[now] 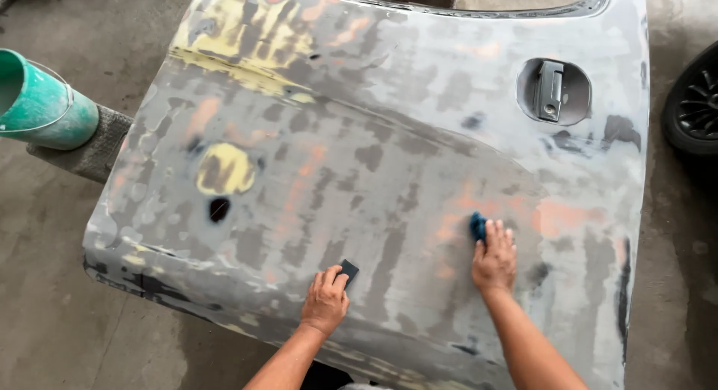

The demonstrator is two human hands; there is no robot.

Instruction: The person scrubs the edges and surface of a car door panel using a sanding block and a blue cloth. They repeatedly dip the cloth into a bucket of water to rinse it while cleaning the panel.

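Observation:
A grey car door panel (389,121) lies flat before me, its surface patchy with grey primer, yellow filler and pinkish spots. My left hand (326,300) presses a small dark sanding pad (348,270) onto the panel near its front edge. My right hand (493,257) lies flat further right, fingers over a blue pad (477,225) on a pinkish patch. Both hands rest palm down on the panel.
A door handle (550,89) sits in a round recess at the upper right. A green bucket (41,102) stands on a block at the left. A black car wheel (694,102) is at the right edge. Concrete floor (52,315) surrounds the panel.

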